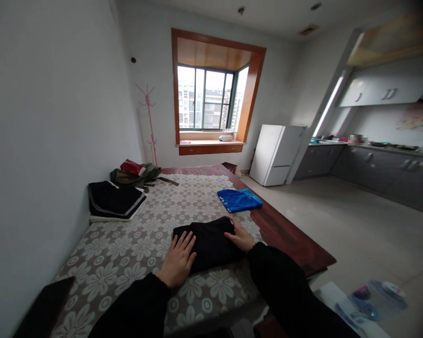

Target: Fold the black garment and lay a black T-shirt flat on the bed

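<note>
While the folded black cloth (211, 246) lies on the tablecloth (136, 249), left hand (178, 261) and right hand (241, 237), spread, ungrasping, rest on opposite sides, apparently keeping it flat.

Home interior: white refrigerator (270, 152) standing far right; grey kitchen cabinets (384, 164) lining right side; pink coat rack (151, 123) standing far left; floral tablecloth (197, 190) lying over near table (296, 241).

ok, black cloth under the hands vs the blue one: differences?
Colour: the black cloth looks plain; the blue cloth shows white marks along one edge.
Position: the black cloth lies nearer the camera; the blue cloth is farther off.
Contact: left hand and right hand are on the black cloth; neither touches the blue cloth.
Shared: both look folded, lying on the table.
</note>
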### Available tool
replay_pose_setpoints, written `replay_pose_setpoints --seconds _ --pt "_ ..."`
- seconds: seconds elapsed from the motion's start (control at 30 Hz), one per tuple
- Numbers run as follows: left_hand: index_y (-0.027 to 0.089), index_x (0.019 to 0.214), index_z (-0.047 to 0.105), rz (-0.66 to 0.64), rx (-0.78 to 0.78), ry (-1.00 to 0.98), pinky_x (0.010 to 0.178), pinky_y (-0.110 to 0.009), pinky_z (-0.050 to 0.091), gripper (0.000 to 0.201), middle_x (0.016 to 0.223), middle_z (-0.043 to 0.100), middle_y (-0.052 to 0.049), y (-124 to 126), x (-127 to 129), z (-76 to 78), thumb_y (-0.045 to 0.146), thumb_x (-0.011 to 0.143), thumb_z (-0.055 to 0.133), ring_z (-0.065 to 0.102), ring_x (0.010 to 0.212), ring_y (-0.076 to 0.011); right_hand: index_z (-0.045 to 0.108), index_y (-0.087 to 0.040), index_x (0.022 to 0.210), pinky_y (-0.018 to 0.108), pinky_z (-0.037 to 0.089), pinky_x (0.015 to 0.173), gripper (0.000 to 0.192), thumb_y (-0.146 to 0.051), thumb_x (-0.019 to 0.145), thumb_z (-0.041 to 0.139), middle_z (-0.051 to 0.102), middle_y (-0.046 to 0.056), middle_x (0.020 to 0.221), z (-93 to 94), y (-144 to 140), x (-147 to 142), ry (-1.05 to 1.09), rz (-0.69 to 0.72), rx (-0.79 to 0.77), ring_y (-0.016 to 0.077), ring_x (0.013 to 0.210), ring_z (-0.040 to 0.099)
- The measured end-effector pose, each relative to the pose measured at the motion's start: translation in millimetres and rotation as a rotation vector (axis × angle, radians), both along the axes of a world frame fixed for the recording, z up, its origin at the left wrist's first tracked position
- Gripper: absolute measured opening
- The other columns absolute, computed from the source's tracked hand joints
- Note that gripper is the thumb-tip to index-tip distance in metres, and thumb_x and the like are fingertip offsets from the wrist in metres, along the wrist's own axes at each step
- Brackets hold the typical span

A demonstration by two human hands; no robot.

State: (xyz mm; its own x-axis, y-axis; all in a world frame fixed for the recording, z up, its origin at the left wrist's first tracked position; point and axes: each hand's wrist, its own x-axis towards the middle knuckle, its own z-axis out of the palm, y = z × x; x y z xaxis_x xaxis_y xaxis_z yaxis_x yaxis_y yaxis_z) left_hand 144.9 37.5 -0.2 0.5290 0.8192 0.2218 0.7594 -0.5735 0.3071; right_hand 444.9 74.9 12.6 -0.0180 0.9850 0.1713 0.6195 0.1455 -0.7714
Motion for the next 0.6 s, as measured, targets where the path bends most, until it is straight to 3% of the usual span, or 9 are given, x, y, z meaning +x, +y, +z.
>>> replay_pose_setpoints --seconds 0.13,0.23,0.33,0.47,0.53,0.6 --pt "0.028 0.150 0.040 0.049 -0.016 -0.086 0.119 -0.070 0.006 0.052 0.161 0.037 -0.006 -5 2 -6.9 0.033 0.098 0.041 0.024 0.151 -0.0300 0.044 -0.016 0.144 0.044 0.038 0.111 0.071 -0.042 0.080 0.065 0.058 0.017 0.139 -14.4 -4 3 -0.233 -0.134 -0.083 0.0322 0.130 0.054" --pt "0.032 0.142 0.052 0.070 -0.112 -0.371 0.121 -0.065 0.005 0.049 0.158 0.043 -0.006 -7 3 -5.1 0.030 0.093 0.053 0.027 0.151 -0.0297 0.063 -0.021 0.119 0.048 0.034 0.112 0.058 -0.060 0.076 0.070 0.062 0.017 0.128 -15.3 -7 6 -0.256 -0.177 -0.124 0.0371 0.128 0.053" --pt "0.031 0.130 0.062 0.125 -0.197 -0.747 0.125 -0.053 0.013 0.046 0.157 0.044 -0.005 -3 1 0.9 0.025 0.085 0.065 0.028 0.150 -0.0276 0.066 -0.023 0.095 0.052 0.036 0.108 0.054 -0.069 0.069 0.073 0.066 0.014 0.112 -12.1 -5 8 -0.227 -0.157 -0.150 0.0400 0.118 0.058" --pt "0.029 0.132 0.050 0.365 -0.457 -1.380 0.122 -0.040 0.028 0.056 0.159 0.039 -0.007 9 -9 8.0 0.024 0.080 0.071 0.033 0.148 -0.0223 0.065 -0.027 0.092 0.050 0.036 0.108 0.044 -0.058 0.066 0.079 0.067 0.009 0.104 -9.9 0 11 -0.099 -0.074 -0.123 0.0369 0.116 0.059" --pt "0.027 0.133 0.045 0.442 -0.671 -1.545 0.115 -0.037 0.040 0.058 0.151 0.049 -0.012 14 -16 8.5 0.028 0.081 0.072 0.047 0.140 -0.0223 0.065 -0.027 0.097 0.050 0.038 0.107 0.043 -0.052 0.066 0.080 0.067 0.008 0.106 -9.5 2 12 -0.042 -0.033 -0.099 0.0362 0.116 0.059" --pt "0.023 0.130 0.044 0.446 -0.829 -1.553 0.106 -0.040 0.049 0.058 0.134 0.063 -0.016 17 -22 7.1 0.030 0.081 0.074 0.062 0.125 -0.0251 0.064 -0.027 0.101 0.050 0.040 0.105 0.043 -0.046 0.065 0.080 0.068 0.007 0.105 -8.4 3 10 0.032 -0.008 -0.084 0.0354 0.114 0.060"
